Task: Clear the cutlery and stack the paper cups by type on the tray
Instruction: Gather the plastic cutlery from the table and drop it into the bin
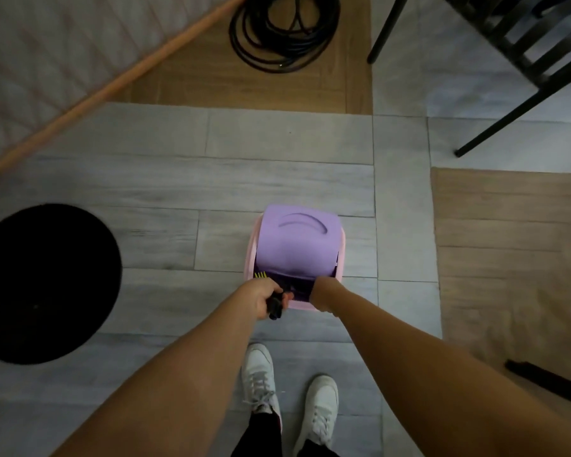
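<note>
Cutlery (275,306), a bundle of smooth black plastic handles, was gripped in the left hand (263,298), fingers curled around it, at the near left corner of the bin's opening. Yellow fork tines (260,275) showed just past the knuckles. Far left lay a flat black round disc (43,282), well apart on the grey wood-grain floor (165,179). The bin (254,249) had a pink body and a matt lilac swing lid (297,242) with a curved moulded groove, and a dark gap showed on its near side. The right hand (323,291) bent over the near right rim with its fingers hidden, so its grip could not be told. White laced shoes (259,377) stood just behind the bin. Open floor surrounded the bin. A tan mat (508,258) lay to the right, with a coiled black cable (284,31) and black chair legs (508,110) beyond.
</note>
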### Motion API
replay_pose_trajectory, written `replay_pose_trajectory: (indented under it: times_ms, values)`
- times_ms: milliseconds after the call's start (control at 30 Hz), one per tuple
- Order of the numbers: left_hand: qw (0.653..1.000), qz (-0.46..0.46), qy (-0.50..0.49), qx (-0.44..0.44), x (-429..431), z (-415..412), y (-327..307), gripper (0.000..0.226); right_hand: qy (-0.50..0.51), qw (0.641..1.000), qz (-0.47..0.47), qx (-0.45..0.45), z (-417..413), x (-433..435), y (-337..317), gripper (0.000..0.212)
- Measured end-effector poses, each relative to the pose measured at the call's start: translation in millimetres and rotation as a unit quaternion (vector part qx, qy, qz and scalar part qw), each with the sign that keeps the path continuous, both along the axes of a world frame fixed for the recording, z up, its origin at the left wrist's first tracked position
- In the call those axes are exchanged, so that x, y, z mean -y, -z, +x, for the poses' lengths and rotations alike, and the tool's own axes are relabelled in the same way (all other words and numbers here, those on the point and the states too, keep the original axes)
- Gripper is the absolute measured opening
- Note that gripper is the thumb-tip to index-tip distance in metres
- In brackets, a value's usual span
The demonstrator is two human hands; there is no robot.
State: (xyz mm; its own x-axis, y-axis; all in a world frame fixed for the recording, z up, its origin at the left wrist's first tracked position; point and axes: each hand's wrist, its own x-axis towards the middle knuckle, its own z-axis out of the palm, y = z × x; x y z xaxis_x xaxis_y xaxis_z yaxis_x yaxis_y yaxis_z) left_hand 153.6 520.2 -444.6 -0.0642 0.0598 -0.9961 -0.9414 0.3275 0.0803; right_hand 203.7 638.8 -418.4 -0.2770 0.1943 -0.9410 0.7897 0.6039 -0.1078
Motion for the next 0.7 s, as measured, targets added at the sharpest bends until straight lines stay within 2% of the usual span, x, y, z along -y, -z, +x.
replay_pose_trajectory:
  times_ms: [100,133,200,267,333,433,567,633,700]
  values:
    - [0.999,0.000,-0.047,0.003,-4.6,-1.5,15.2,0.028,0.026,1.000,-0.001,-0.003,-2.8,-0.7,13.6,0.037]
    - [0.998,0.002,-0.066,0.004,-6.4,-1.7,19.1,0.026,0.062,0.998,-0.003,-0.003,-4.4,-1.1,16.5,0.031]
    - [0.995,0.006,-0.102,0.004,-11.5,-3.2,20.9,0.024,0.094,0.995,-0.010,0.027,-8.0,0.8,19.6,0.020]
    - [0.992,0.024,-0.120,-0.005,-17.3,-6.1,18.6,0.018,0.118,0.991,-0.035,0.050,-8.5,1.1,25.0,0.019]
    - [0.992,0.043,-0.115,-0.005,-19.9,-8.8,15.4,0.030,0.115,0.993,-0.031,0.026,-12.0,-0.6,27.3,0.020]
    - [0.996,0.019,-0.089,-0.007,-18.5,-10.1,14.6,0.051,0.103,0.994,-0.024,0.003,-16.4,-5.5,26.7,0.027]
    - [0.994,-0.002,-0.110,-0.019,-17.2,-9.1,2.1,0.049,0.114,0.993,-0.032,-0.001,-17.9,-8.2,14.7,0.028]
    - [0.994,-0.015,-0.102,-0.038,-15.0,-9.1,-3.5,0.049,0.128,0.991,-0.037,-0.036,-17.8,-7.8,4.7,0.024]
    - [0.993,-0.026,-0.094,-0.065,-14.0,-10.1,-17.1,0.046,0.129,0.989,-0.031,-0.061,-16.1,-8.6,-9.8,0.031]
